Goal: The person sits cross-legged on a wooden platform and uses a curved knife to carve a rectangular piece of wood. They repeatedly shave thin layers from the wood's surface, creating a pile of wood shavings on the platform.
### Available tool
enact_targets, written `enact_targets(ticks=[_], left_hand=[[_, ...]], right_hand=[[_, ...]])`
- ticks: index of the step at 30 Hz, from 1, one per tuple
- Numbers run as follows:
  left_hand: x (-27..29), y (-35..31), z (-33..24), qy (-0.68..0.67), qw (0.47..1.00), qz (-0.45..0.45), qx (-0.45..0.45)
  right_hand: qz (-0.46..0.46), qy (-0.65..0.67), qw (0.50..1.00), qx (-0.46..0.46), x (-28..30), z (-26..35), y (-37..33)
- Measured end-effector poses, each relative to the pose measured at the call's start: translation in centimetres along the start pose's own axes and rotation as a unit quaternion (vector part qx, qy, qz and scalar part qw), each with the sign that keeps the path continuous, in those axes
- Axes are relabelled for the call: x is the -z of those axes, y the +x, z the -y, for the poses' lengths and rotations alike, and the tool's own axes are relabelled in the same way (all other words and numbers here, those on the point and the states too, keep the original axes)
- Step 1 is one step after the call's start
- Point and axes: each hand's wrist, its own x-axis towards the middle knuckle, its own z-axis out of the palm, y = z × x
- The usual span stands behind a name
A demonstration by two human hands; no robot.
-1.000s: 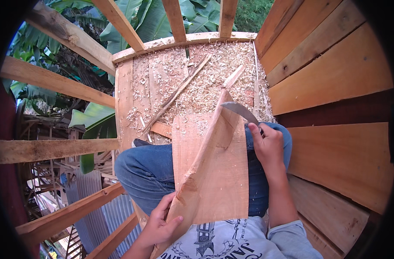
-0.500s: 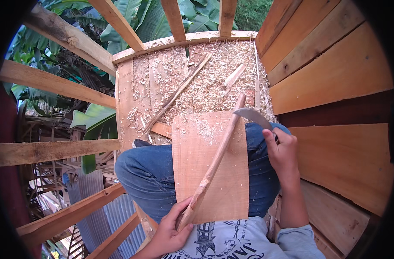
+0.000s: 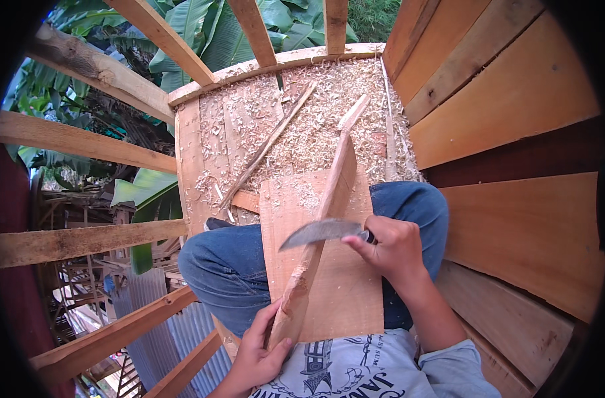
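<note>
broad green leaves (image 3: 224, 41) fill the upper left and top centre of the frame. wooden slats (image 3: 83, 240) extend inward from the left edge; corrugated sheeting (image 3: 186, 331) shows between them at lower left. plank walling (image 3: 514, 219) occupies the right side. at upper centre, pale shavings (image 3: 315, 140) cover much of the board floor (image 3: 191, 146); a long, thin stick (image 3: 270, 140) lies diagonally, left of a short wooden block (image 3: 354, 113).

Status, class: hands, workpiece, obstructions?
Left hand gripping wood piece, near end. Right hand holding curved knife, blade across it. Wood piece slanted over board. Stick, shavings lie beyond, not obstructing.
</note>
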Motion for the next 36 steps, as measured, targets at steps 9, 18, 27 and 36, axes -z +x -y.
enact_targets(ticks=[9,18,27,36], left_hand=[[0.3,-0.4,0.5,-0.073,0.997,0.004,0.029],[0.6,-0.1,0.5,-0.063,0.998,-0.004,0.012],[0.6,-0.3,0.8,-0.061,0.998,-0.002,0.006],[0.6,-0.1,0.7,-0.068,0.998,-0.009,-0.003]], right_hand=[[0.041,0.077,0.996,-0.027,0.8,1.3,-0.9],[0.028,0.027,0.998,-0.044,-0.9,0.0,0.0],[-0.023,0.076,0.992,-0.101,1.7,-0.8,2.0],[0.068,0.028,0.997,-0.014,-0.3,-0.1,-1.4]])
